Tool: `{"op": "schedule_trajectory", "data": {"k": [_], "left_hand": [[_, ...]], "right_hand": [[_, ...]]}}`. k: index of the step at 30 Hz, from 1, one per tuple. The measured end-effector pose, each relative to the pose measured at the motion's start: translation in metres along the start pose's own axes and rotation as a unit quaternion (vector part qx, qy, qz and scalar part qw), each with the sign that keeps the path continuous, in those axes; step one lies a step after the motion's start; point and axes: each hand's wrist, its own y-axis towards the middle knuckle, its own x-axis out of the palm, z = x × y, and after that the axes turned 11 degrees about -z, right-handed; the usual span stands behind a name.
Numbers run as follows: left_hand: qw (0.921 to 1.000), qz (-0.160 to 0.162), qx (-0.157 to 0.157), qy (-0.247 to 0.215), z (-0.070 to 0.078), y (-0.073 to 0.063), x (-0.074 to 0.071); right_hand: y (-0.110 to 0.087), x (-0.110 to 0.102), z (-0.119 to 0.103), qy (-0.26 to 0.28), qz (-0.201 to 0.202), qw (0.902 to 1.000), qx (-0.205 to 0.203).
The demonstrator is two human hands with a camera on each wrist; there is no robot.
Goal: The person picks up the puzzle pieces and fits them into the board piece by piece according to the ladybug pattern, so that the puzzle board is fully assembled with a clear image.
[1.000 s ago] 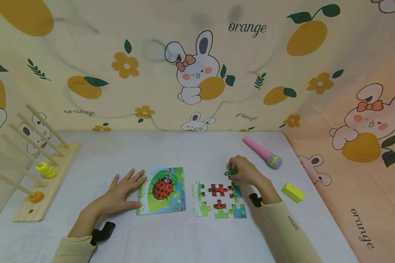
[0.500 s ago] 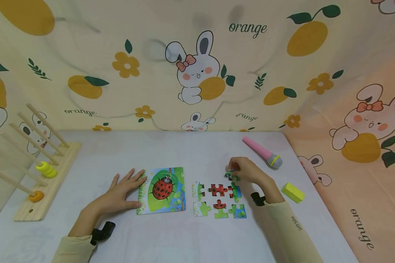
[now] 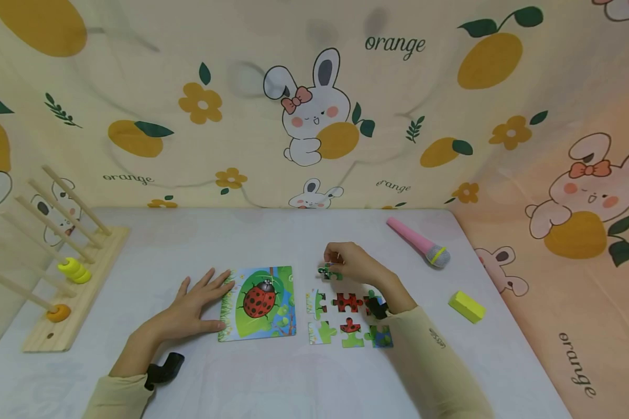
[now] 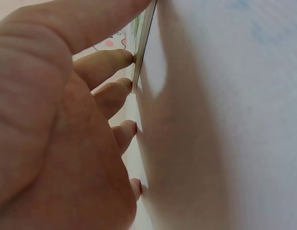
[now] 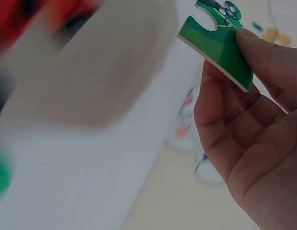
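Note:
In the head view my right hand is over the upper left of the loose jigsaw pieces. It pinches a green jigsaw piece by one side between thumb and fingers; the right wrist view shows part of the ladybug's head printed on it. My left hand lies with spread fingers at the left edge of the ladybug picture board, and two fingertips touch its rim. Right of the board are two rows of pieces, among them a red middle piece and a lower ladybug piece. My right wrist partly covers the upper right piece.
A wooden peg stand with yellow rings and an orange ring stands on the left. On the right lie a pink toy microphone and a yellow block. A printed cloth hangs behind the table.
My right hand has carried the green jigsaw piece to the left, from above the right column to the upper left of the pieces. The left hand and the board have stayed put.

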Motion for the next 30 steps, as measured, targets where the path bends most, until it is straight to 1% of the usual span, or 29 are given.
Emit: {"op": "schedule_trajectory", "data": {"k": [4,8,11,14,20,26,30], "left_hand": [[0.9999,-0.008,-0.011,0.004,0.0,0.0,0.0],[0.9999,-0.006,-0.008,0.003,0.0,0.0,-0.001],[1.0,-0.002,-0.004,0.002,0.001,-0.001,-0.001],[1.0,0.0,-0.003,0.001,0.001,-0.001,-0.001],[1.0,0.002,-0.001,0.0,0.001,0.0,0.0],[1.0,0.001,-0.003,-0.002,0.0,-0.001,0.001],[1.0,0.001,-0.003,0.002,0.0,0.0,0.001]], "right_hand": [[0.021,0.009,-0.02,0.002,-0.017,0.9996,-0.023],[0.041,0.021,-0.035,-0.011,-0.03,0.9984,-0.046],[0.053,0.03,-0.043,-0.03,-0.036,0.9972,-0.059],[0.062,0.036,-0.047,-0.046,-0.044,0.9962,-0.06],[0.071,0.043,-0.053,-0.048,-0.052,0.9964,-0.047],[0.075,0.047,-0.058,-0.049,-0.054,0.9957,-0.056],[0.077,0.05,-0.06,-0.06,-0.05,0.9955,-0.053]]}}
